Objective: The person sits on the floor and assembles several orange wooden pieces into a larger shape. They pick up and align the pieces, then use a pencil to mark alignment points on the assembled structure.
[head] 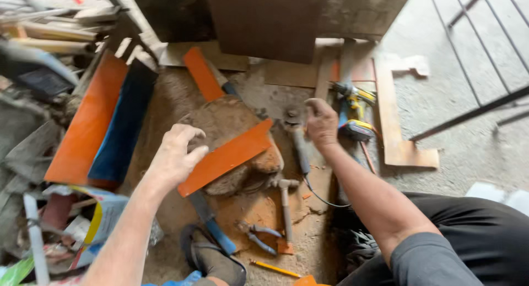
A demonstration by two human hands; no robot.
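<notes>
The orange strip [227,155] is not yet being gripped: the left hand [175,154] is being held open above it; the right hand [321,122] is being clenched beside the grinder [298,137], whether around anything cannot be told.

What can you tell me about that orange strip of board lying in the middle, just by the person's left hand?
The orange strip is a flat, narrow board offcut with a smooth orange face, looking like laminated panel. It lies tilted, running from lower left up to upper right, resting on a dusty brown lump of sawdust-covered material. Its ends are cut square. The left hand hovers open at its lower left end; whether it touches is unclear. The right hand is apart from it.
</notes>
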